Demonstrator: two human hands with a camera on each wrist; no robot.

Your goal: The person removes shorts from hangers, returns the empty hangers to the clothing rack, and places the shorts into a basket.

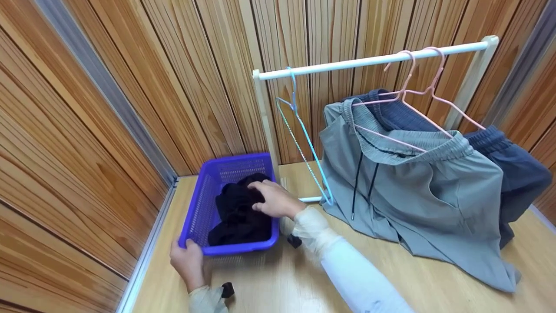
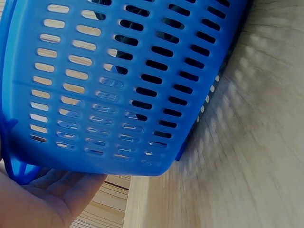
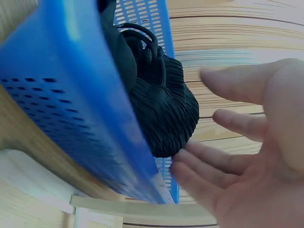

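Note:
A purple perforated plastic basket stands on the floor, looking blue in the wrist views. My left hand grips its near left corner, thumb over the rim and fingers under the rim outside. Inside lies a bunched black garment; its gathered elastic waistband and a drawcord show in the right wrist view. Over the basket's right side reaches my right hand, thumb and fingers spread apart. Its lower fingertips are right at the waistband, and nothing is gripped between thumb and fingers.
Beside the basket stands a rack with a white rail. A blue hanger hangs bare at its left end. Grey shorts and dark blue shorts hang on pink hangers to the right. Wood-panelled walls close in behind and left.

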